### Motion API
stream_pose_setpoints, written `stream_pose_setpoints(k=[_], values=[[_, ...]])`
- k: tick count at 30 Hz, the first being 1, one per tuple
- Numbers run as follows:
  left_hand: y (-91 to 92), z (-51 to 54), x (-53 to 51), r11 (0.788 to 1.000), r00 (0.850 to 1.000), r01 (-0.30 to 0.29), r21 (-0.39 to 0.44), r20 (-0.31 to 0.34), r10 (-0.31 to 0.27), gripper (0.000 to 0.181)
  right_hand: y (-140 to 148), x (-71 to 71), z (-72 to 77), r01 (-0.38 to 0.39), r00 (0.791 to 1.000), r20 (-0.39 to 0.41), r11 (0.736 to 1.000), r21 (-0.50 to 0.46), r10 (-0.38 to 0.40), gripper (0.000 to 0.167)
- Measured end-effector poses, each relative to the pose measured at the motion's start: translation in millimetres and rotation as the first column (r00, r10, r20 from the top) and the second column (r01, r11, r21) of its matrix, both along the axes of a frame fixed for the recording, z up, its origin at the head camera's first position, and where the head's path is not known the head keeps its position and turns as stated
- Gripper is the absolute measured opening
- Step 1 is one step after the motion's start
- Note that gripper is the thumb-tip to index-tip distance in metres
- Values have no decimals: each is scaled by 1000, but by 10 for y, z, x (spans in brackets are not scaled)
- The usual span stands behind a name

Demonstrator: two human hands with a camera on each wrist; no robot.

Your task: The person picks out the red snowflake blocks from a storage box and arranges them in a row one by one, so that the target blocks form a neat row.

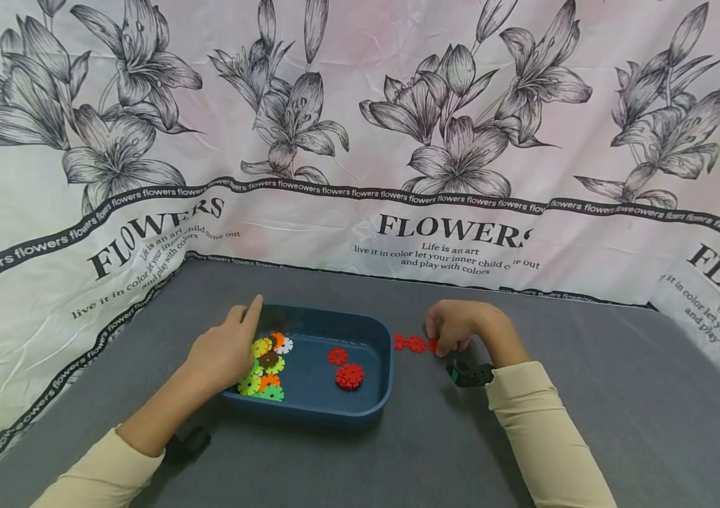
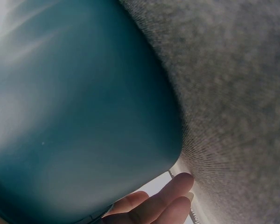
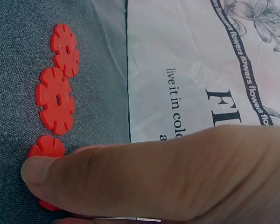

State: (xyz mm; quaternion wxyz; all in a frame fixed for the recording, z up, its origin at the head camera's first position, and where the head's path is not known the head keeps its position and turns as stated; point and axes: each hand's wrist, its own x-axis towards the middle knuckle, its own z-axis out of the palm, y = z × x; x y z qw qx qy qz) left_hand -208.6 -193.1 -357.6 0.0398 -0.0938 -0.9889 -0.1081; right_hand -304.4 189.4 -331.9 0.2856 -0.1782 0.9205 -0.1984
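Observation:
At the left end of a dark blue plastic bin (image 1: 309, 408) is my left hand (image 1: 226, 349), holding its rim. One finger points away along the edge; in the left wrist view, fingertips (image 2: 175, 189) show past the bin's outer wall. My right hand (image 1: 462, 324) is low over the table, right of the bin. Its thumb covers part of a red notched flower disc (image 3: 49, 145), which it pinches at the table. Two more red flower discs (image 3: 56, 100) lie in line with it, touching each other. The right index finger is mostly hidden by the thumb.
Inside the bin, a red disc (image 1: 337, 356) lies beside a heap of red discs (image 1: 350, 377). Yellow, orange, green, white and brown discs (image 1: 269, 381) crowd its left end. The grey tabletop (image 1: 411, 451) meets a flower-printed cloth (image 1: 309, 219) at the back.

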Motion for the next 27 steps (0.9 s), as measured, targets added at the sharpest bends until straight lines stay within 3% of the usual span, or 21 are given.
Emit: stream_pose_setpoints(k=[14,17,19,21,23,27], values=[[-8,-5,5,1000,1000,11,-3,-13,-11,80,-18,2,26,-32,999,-7,999,11,32,21],[-3,0,9,1000,1000,9,-1,-5,-9,80,-25,5,43,-34,998,-43,999,19,35,21],[2,4,10,1000,1000,6,-1,0,-6,80,-36,11,67,-51,992,-113,998,31,54,19],[6,10,9,1000,1000,2,-5,0,-2,80,-55,21,99,-75,974,-211,997,28,80,15],[8,12,6,1000,1000,-2,-10,1,2,80,-94,47,142,-115,939,-326,993,-1,109,11],[6,11,-1,1000,1000,-8,-11,3,8,80,-278,166,257,-208,830,-543,974,-85,129,7]])
